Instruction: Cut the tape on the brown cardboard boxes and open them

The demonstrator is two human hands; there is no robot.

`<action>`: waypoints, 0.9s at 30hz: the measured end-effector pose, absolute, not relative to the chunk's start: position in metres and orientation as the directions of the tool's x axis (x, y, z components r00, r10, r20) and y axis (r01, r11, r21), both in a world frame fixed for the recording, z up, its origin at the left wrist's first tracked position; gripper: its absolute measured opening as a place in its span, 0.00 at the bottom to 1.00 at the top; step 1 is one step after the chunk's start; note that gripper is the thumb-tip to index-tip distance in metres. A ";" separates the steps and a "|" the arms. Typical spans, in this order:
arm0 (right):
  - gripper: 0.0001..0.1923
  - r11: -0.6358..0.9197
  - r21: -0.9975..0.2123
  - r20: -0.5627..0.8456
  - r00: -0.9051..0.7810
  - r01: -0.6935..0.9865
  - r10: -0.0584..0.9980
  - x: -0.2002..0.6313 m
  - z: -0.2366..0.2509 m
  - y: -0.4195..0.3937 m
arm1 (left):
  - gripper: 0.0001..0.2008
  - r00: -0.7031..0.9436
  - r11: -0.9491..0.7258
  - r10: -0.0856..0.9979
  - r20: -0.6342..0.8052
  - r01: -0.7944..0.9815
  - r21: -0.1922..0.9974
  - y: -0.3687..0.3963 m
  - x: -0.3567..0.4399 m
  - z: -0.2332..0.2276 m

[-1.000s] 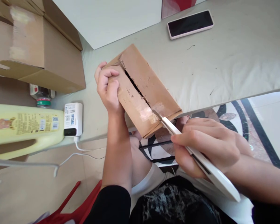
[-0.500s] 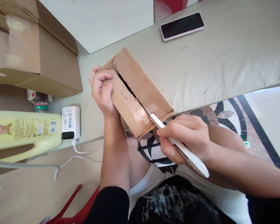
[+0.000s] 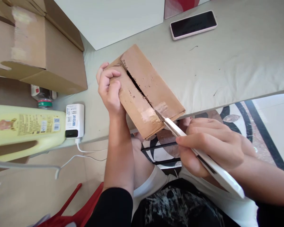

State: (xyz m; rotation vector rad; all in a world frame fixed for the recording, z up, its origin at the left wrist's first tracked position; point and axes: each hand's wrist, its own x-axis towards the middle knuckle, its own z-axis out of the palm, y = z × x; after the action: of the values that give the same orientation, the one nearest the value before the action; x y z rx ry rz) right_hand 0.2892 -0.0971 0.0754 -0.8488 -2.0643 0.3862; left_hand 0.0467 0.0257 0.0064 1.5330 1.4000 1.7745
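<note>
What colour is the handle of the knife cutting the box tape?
White: the knife in the right hand has a white handle, shown in the head view.

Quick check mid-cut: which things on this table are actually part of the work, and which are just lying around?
In use:
small cardboard box, gripped by the left hand
white utility knife in the right hand, blade at the taped seam

Lying about:
phone
large open carton
yellow jug
white power bank
small bottle

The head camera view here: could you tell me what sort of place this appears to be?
Probably a home room, not a workshop: a patterned tile floor, a phone on the cloth-covered table, and a yellow detergent jug beside a large cardboard box.
</note>
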 end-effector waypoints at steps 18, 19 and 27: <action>0.09 0.685 -0.650 0.586 -0.357 0.330 0.728 0.289 0.076 -0.094 | 0.05 -0.281 -0.458 0.800 0.530 0.284 0.843 0.026 0.047 0.005; 0.09 0.660 -0.676 0.550 -0.370 0.328 0.748 0.291 0.079 -0.096 | 0.05 -0.276 -0.460 0.800 0.533 0.288 0.840 0.026 0.046 0.005; 0.09 0.555 -0.752 0.458 -0.325 0.354 0.828 0.296 0.083 -0.096 | 0.08 -0.281 -0.470 0.787 0.549 0.303 0.829 0.025 0.048 0.009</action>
State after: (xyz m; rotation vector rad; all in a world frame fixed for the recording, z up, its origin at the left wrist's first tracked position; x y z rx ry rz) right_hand 0.2957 -0.0955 0.0830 -0.9586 -1.9094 0.6771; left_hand 0.0476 0.0248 0.0085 1.6000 1.3464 1.8041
